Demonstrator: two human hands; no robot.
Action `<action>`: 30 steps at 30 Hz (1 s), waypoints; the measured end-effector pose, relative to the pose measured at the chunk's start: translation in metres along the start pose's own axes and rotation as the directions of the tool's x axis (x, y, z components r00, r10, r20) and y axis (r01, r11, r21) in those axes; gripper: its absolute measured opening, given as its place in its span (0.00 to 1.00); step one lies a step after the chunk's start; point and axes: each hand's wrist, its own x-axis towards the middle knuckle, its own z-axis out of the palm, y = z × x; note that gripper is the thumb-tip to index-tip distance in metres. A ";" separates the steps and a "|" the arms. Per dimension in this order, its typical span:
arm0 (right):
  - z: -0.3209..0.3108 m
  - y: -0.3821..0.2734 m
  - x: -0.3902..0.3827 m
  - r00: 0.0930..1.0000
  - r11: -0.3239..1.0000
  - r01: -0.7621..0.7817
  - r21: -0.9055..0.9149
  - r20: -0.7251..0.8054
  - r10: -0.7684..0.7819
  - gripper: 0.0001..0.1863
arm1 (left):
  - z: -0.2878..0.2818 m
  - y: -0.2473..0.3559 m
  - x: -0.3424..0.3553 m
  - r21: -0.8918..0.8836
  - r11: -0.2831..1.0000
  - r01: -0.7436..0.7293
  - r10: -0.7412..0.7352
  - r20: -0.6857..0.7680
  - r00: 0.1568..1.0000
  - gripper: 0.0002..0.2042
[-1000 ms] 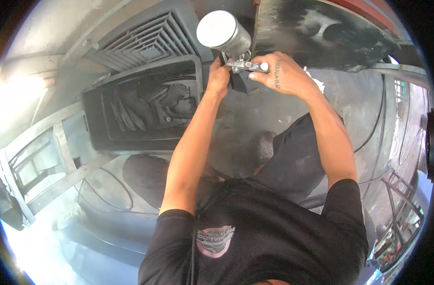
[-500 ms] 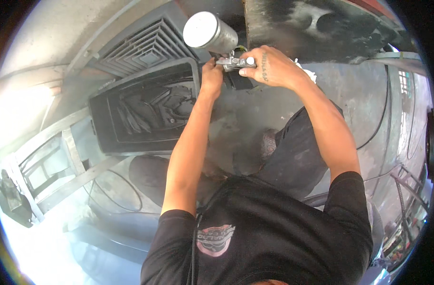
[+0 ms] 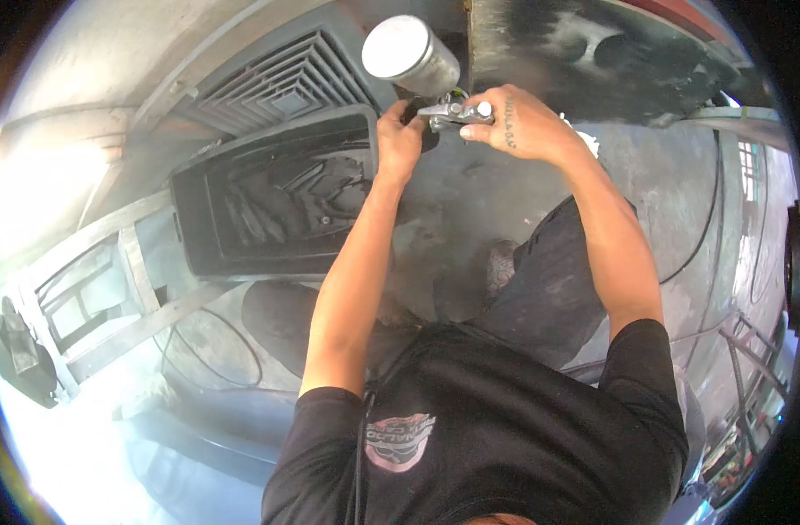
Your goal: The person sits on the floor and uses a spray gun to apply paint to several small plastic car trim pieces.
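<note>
My right hand point(image 3: 529, 125) is closed round a metal spray gun point(image 3: 452, 115), its nozzle pointing left. A pale round cup point(image 3: 428, 68) with a white lid sits on top of the gun and leans to the left. Just in front of the nozzle, my left hand point(image 3: 397, 144) has its thumb and fingers closed on a small black piece point(image 3: 412, 110), mostly hidden by the hand and the gun. Its exact kind cannot be made out.
Left of my left forearm lies a large black tray point(image 3: 194, 219) with a wet-looking inside. Behind it stands a grey louvred grille point(image 3: 286, 74). A dark, patchy panel point(image 3: 540, 57) rises at the far right. A pale frame point(image 3: 137, 280) and a hose point(image 3: 715, 192) flank me.
Both hands and the spray gun have shifted slightly to the right. More of the black piece in my left hand now shows beside the nozzle.
</note>
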 end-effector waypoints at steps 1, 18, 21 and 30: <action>-0.003 0.001 0.001 1.000 1.000 0.002 0.009 -0.004 -0.002 0.26 | -0.003 -0.001 0.000 0.049 0.999 -0.007 0.007 0.001 1.000 0.16; -0.007 0.019 -0.005 0.998 0.997 0.005 0.083 -0.057 -0.001 0.30 | -0.023 0.013 -0.030 0.386 0.897 -0.215 0.148 0.197 0.969 0.12; -0.011 0.014 -0.009 0.997 0.994 -0.058 0.090 -0.052 0.063 0.34 | -0.025 0.014 -0.036 0.385 0.896 -0.220 0.153 0.196 0.969 0.11; -0.007 0.015 -0.001 0.999 0.997 -0.004 0.082 0.053 -0.001 0.35 | -0.033 0.022 -0.055 0.397 0.872 -0.286 0.247 0.146 0.958 0.15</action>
